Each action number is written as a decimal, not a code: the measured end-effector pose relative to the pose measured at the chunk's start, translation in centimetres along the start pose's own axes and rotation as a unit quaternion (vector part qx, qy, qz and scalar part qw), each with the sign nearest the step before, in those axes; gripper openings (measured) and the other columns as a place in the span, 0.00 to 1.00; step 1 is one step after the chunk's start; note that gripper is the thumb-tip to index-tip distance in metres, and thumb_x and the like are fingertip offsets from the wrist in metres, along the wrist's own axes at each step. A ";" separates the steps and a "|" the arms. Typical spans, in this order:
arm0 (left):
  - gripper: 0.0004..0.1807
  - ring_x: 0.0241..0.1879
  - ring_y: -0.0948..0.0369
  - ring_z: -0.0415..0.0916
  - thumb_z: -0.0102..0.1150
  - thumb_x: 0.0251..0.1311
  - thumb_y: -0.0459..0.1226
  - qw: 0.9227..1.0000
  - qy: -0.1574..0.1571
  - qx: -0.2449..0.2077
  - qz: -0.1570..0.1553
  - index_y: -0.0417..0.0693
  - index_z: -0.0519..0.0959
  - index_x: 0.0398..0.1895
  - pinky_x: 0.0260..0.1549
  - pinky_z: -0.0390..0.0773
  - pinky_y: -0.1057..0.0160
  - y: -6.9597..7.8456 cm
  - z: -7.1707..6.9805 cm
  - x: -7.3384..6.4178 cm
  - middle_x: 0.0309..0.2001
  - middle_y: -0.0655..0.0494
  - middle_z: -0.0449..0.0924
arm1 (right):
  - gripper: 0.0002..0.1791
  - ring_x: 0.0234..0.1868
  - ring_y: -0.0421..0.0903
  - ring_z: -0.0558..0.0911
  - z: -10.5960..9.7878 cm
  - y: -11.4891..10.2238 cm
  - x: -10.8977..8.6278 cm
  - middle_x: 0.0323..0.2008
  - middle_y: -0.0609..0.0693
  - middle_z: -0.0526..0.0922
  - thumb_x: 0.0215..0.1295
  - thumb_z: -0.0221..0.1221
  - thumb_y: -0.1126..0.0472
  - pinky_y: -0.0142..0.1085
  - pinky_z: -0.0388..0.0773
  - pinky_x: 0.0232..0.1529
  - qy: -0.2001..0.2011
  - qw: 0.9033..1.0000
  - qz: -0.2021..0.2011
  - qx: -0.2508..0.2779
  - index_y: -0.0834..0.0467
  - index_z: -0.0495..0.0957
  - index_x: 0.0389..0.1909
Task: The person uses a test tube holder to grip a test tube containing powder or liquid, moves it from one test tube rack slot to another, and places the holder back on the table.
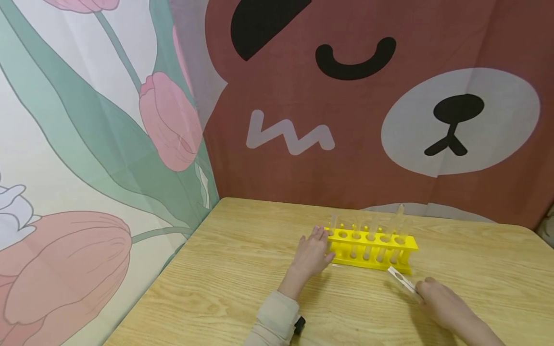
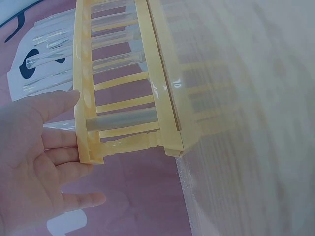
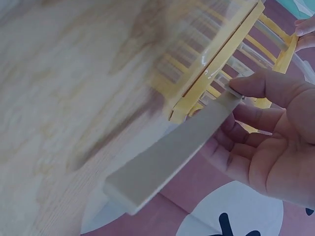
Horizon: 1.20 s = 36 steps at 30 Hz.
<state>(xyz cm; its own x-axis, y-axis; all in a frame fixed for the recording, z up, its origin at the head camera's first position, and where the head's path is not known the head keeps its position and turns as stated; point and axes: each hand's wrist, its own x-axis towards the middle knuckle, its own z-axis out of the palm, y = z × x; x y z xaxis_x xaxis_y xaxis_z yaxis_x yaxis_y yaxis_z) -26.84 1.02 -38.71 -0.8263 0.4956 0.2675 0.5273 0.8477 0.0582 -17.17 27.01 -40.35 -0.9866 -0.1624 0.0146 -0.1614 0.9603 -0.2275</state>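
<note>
Head view: with the rack point(image 1: 363, 242) steadied by the uncurled left hand point(image 1: 309, 255), the clamp point(image 1: 407, 284), pinched in the right hand point(image 1: 443, 303), is best squared to 1 tube point(image 1: 395, 254).

The bench point(image 1: 207, 288) is pale yellowish wood, its grain running in long streaks and its far corners rounded off. A yellow rack point(image 1: 377, 243) stands upright on it, its length running roughly side to side, and from close by I can see its blurred reflection in the glossy top.
</note>
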 end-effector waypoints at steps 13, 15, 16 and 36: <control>0.33 0.64 0.58 0.53 0.51 0.58 0.51 1.000 -0.007 0.006 -0.003 0.42 0.64 0.62 0.53 0.64 0.51 0.0 0.0 0.0 0.63 0.50 0.60 | 0.10 0.21 0.42 0.65 0.2 0.1 0.1 0.20 0.49 0.66 0.44 0.65 0.71 0.32 0.65 0.18 0.034 0.999 -0.028 -0.004 0.65 0.73 0.26; 0.32 0.64 0.58 0.53 0.52 0.58 0.51 1.000 -0.006 0.005 -0.002 0.42 0.64 0.62 0.52 0.64 0.51 0.0 0.0 0.0 0.63 0.50 0.60 | 0.11 0.21 0.42 0.66 0.3 0.1 0.1 0.20 0.49 0.67 0.44 0.65 0.71 0.32 0.66 0.18 0.038 0.999 -0.030 0.003 0.65 0.72 0.26; 0.32 0.64 0.58 0.53 0.52 0.58 0.51 1.000 -0.006 0.005 -0.002 0.42 0.64 0.62 0.52 0.64 0.51 0.0 0.0 0.0 0.63 0.50 0.60 | 0.11 0.21 0.41 0.66 0.3 0.2 0.1 0.20 0.49 0.67 0.45 0.65 0.71 0.32 0.66 0.18 0.038 0.999 -0.028 0.010 0.65 0.71 0.26; 0.32 0.64 0.59 0.52 0.52 0.58 0.50 1.000 -0.004 -0.001 -0.005 0.42 0.64 0.62 0.53 0.64 0.51 -0.1 0.0 0.1 0.63 0.51 0.60 | 0.10 0.16 0.40 0.61 0.2 0.0 -0.6 0.17 0.45 0.64 0.52 0.60 0.69 0.30 0.60 0.14 0.027 0.999 -0.030 -0.001 0.60 0.68 0.32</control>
<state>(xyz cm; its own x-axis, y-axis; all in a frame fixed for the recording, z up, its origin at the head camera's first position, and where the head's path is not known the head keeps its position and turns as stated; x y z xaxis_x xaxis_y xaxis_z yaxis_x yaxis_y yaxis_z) -26.94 1.01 -38.73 -0.8325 0.4894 0.2596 0.5201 0.8518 0.0622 -16.60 27.05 -40.58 -0.9750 -0.2070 0.0815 -0.2202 0.9495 -0.2233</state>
